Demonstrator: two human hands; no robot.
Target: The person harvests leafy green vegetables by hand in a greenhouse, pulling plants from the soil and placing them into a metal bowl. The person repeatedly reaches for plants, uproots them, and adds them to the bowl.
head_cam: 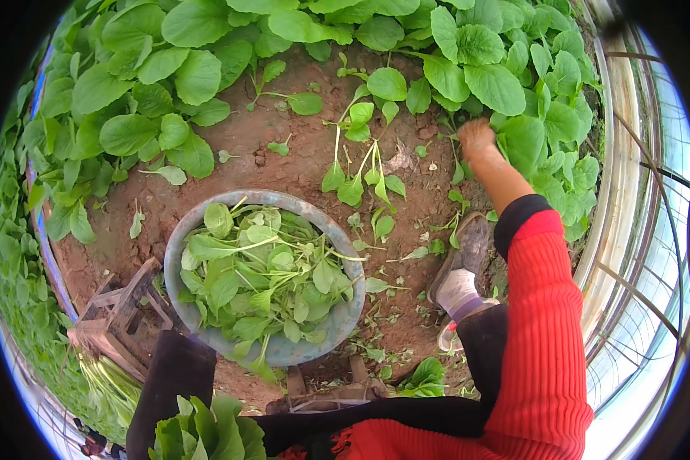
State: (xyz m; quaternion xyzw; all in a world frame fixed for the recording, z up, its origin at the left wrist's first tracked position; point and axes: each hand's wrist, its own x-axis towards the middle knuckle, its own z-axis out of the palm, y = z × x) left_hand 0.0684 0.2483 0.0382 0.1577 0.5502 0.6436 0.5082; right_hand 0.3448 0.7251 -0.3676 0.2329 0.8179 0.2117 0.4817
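Note:
My right hand reaches down among the leafy green plants at the upper right; leaves hide its fingertips, so what it grips cannot be told. My left hand is out of view. At the bottom edge, a bunch of leafy greens stands over my lap. A round, worn blue-grey basin in front of me holds a heap of loose leafy greens. Several uprooted seedlings lie on the brown soil between the basin and my right hand.
A small wooden stool stands left of the basin, with cut greens beside it. Another wooden piece lies below the basin. My shoe rests on the soil at right. Rails and clear sheeting run along the right side.

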